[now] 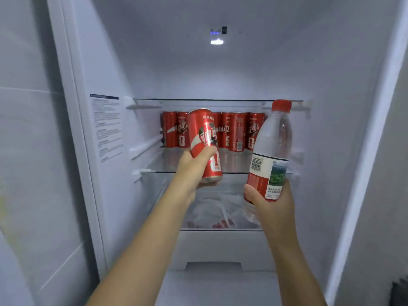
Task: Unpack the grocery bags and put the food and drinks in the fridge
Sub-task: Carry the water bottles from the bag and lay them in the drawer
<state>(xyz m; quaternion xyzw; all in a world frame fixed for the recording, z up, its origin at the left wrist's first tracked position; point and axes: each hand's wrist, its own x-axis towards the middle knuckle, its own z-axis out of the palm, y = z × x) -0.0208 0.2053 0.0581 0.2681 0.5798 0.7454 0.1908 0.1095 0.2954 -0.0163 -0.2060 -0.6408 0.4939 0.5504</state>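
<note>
White fridge walls [123,69] frame the open compartment, lit by a small lamp [217,42] at the top, with a printed label [107,127] stuck on the left wall. A row of red cans [237,131] stands upright along the back of the middle glass shelf [167,160], under the upper shelf [216,100]. The lower shelf holds a crumpled plastic bag [212,208], above a white drawer [220,246].

The person's left hand [194,166] clasps a red can [204,138] round its lower half, tilted slightly and hovering just in front of the shelf's edge. The right hand [273,202] wraps round the bottom of a clear water bottle [272,142] with a red cap, held upright on the right, its cap level with the upper shelf.

The step in hand looks like setting the can down in front of the row. It would go best if the can is levelled first, then slid in low over the shelf edge and set on bare glass without knocking the standing cans. The bottle seems too tall for an easy upright fit, so it may need tipping under the upper shelf or laying on its side. Placing one item at a time would keep the other hand steady.
</note>
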